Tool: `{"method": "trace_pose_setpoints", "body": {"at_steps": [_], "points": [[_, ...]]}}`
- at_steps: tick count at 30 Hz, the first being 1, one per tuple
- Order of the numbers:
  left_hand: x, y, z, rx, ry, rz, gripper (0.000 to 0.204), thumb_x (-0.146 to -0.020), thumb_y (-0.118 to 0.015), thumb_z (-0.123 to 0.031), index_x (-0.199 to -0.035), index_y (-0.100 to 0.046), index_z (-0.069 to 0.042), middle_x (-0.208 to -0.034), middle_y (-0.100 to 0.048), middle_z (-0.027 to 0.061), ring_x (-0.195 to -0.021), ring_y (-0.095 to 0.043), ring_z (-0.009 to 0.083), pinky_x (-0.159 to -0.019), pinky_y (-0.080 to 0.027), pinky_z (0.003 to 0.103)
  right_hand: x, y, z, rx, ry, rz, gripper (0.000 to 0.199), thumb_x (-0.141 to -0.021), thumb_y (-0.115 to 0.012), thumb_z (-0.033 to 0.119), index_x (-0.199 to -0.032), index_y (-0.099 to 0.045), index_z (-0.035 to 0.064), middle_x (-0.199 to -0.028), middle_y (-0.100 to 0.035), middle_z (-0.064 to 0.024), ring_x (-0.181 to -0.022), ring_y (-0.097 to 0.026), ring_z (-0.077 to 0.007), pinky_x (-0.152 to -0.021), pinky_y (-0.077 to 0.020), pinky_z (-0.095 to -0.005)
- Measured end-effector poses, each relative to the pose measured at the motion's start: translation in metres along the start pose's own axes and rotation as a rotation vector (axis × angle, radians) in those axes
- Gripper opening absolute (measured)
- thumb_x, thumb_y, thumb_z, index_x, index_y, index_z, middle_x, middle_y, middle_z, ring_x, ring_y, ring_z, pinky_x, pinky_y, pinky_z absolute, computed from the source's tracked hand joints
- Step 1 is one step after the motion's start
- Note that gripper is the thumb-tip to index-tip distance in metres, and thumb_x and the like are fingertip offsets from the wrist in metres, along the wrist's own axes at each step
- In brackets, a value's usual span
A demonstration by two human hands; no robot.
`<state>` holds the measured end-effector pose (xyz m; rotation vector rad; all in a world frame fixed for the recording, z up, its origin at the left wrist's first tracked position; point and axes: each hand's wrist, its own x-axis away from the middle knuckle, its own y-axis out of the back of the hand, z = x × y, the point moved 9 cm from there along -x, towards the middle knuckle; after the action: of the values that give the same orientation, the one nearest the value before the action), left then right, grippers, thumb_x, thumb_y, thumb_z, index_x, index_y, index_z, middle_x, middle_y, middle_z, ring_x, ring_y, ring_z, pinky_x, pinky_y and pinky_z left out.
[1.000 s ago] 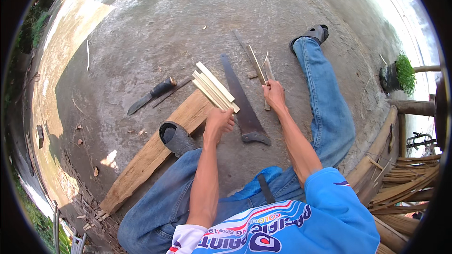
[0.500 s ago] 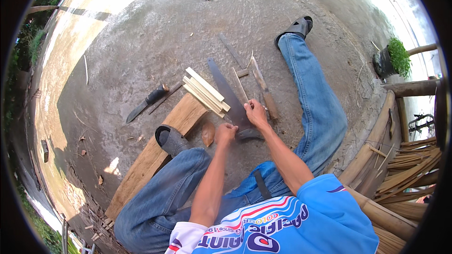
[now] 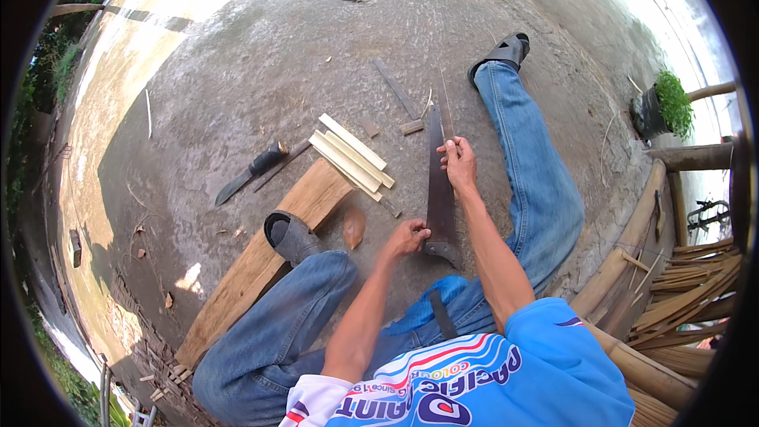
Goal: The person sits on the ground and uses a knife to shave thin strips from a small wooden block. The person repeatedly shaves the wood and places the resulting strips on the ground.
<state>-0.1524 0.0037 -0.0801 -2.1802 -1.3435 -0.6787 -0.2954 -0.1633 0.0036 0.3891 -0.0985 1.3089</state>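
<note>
A handsaw (image 3: 440,202) with a long dark blade lies between my legs, its handle (image 3: 443,251) toward me. My left hand (image 3: 407,238) pinches the blade's left edge just beyond the handle. Close to the blade's right side, my right hand (image 3: 460,164) is closed on a thin narrow strip (image 3: 447,111) that points away from me. Left of the saw, several pale wood strips (image 3: 348,160) rest across the end of a thick wooden beam (image 3: 261,253). A brown oval object (image 3: 353,227) sits between beam and left hand.
Left of the strips lie a dark-handled knife (image 3: 251,171) and a thin rod (image 3: 283,164). Beyond the saw are a flat grey bar (image 3: 394,87) and a small wood block (image 3: 411,127). My left foot (image 3: 291,239) is on the beam. A potted plant (image 3: 662,107) stands far right.
The saw has shifted right and turned to point more straight ahead, with my left hand moving right at its blade. My right hand has moved up and right with the thin strip.
</note>
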Motion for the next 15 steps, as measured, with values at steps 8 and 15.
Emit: {"method": "trace_pose_setpoints", "body": {"at_steps": [8, 15], "points": [[0.012, 0.013, -0.018, -0.567, 0.117, -0.121, 0.029, -0.096, -0.065, -0.030, -0.096, -0.074, -0.002, -0.086, -0.075, 0.0195, -0.082, -0.074, 0.0351, -0.076, -0.056, 0.047, -0.098, -0.070, 0.019, 0.359, 0.179, 0.131, 0.023, -0.102, -0.056, 0.023, -0.110, -0.063, 0.0024, -0.099, -0.076, -0.0115, -0.092, -0.071, -0.0279, -0.086, -0.0521, -0.0417], [0.030, 0.076, -0.070, -0.424, 0.046, -0.630, 0.033, -0.095, -0.064, -0.034, -0.099, -0.076, -0.004, -0.092, -0.075, 0.0213, -0.091, -0.072, 0.0399, -0.082, -0.054, 0.049, -0.125, -0.128, 0.021, 0.918, 0.298, 0.125, 0.050, -0.093, -0.073, 0.033, -0.126, -0.054, 0.0009, -0.119, -0.062, -0.0292, -0.114, -0.061, -0.0480, -0.096, -0.0506, -0.0542]]}}
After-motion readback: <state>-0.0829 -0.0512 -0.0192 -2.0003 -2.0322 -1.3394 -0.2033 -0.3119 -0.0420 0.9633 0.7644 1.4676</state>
